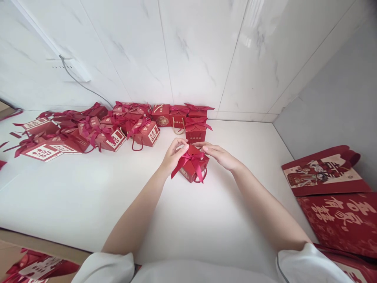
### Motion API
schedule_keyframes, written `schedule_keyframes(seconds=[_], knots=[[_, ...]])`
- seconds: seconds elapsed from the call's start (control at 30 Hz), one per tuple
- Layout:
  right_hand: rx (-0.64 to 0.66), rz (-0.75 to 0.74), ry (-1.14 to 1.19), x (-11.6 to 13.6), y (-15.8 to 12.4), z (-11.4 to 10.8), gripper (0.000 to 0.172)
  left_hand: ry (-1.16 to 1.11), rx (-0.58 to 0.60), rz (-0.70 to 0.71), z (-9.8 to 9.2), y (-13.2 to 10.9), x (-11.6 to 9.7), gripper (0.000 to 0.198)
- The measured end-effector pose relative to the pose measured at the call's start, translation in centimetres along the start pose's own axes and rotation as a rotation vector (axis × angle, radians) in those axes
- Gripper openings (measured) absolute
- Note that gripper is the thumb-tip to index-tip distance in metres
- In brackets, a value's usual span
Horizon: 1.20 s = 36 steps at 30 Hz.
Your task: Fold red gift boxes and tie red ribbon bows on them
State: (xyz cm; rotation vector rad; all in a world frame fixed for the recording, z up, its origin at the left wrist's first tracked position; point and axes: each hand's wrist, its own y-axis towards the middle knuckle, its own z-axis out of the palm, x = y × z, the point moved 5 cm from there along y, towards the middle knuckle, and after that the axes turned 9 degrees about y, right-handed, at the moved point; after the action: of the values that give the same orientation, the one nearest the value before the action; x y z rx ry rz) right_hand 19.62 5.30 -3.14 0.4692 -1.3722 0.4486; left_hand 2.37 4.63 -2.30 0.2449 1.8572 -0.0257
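Note:
A small red gift box (pixel 192 169) stands on the white counter in front of me, a shiny ribbon bow (pixel 193 156) on top and a red cord handle (pixel 202 176) at its lower right. My left hand (pixel 174 154) is at the box's upper left, fingers bent and thumb at the bow's edge. From the right, my right hand (pixel 218 154) reaches the box's top corner, thumb in front and longer fingers stretched behind. Both hands appear closed on the box from its two sides; the fingertips behind it are partly hidden.
Just behind stands another red bowed box (pixel 195 133), with more gift boxes (pixel 144 133) lined and heaped leftward along the tiled wall. Large red paper bags (pixel 338 216) lie at the right edge. A grey cable (pixel 85 87) hangs from the wall socket. More red boxes (pixel 44 267) sit below, lower left.

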Motion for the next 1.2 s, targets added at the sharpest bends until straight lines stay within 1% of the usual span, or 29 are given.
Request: schedule_keyframes(seconds=[0.1, 0.17, 0.33, 0.5, 0.7, 0.9, 0.97, 1.07, 1.13, 1.2], knots=[[0.002, -0.004, -0.004, 0.2, 0.2, 0.0, 0.038, 0.227, 0.008, 0.056, -0.1, -0.3, -0.9, 0.023], [0.016, -0.014, -0.018, 0.4, 0.4, 0.1, 0.035, 0.313, 0.028, 0.057, -0.1, -0.4, -1.0, 0.021], [0.046, -0.029, -0.054, 0.5, 0.8, 0.4, 0.03, 0.324, 0.06, 0.045, 0.1, -0.6, -0.2, 0.019], [0.063, -0.031, -0.071, 0.1, 1.0, 0.7, 0.034, 0.343, 0.108, 0.061, 0.3, -0.7, 0.3, 0.015], [0.035, -0.064, -0.201, -0.4, 1.1, 0.2, 0.034, 0.399, 0.139, 0.072, 0.6, -0.4, 0.7, 0.009], [0.033, -0.109, -0.23, -0.8, 1.4, 0.2, 0.037, 0.439, 0.139, 0.06, 0.4, -0.5, 0.7, 0.011], [-0.026, -0.145, -0.218, -0.5, 1.3, 0.0, 0.036, 0.369, 0.146, 0.051, 0.1, -0.8, 0.8, 0.015], [-0.24, -0.225, -0.143, 0.0, 0.7, -1.1, 0.032, 0.198, 0.149, 0.018, -0.9, -1.4, 1.0, 0.024], [-0.35, -0.25, -0.09, 0.2, 0.3, -1.7, 0.03, 0.132, 0.105, 0.004, -1.8, -1.6, 1.1, 0.03], [-0.363, -0.229, -0.058, 0.2, 0.2, -1.8, 0.03, 0.123, 0.046, 0.014, -2.8, -1.8, 0.9, 0.033]])
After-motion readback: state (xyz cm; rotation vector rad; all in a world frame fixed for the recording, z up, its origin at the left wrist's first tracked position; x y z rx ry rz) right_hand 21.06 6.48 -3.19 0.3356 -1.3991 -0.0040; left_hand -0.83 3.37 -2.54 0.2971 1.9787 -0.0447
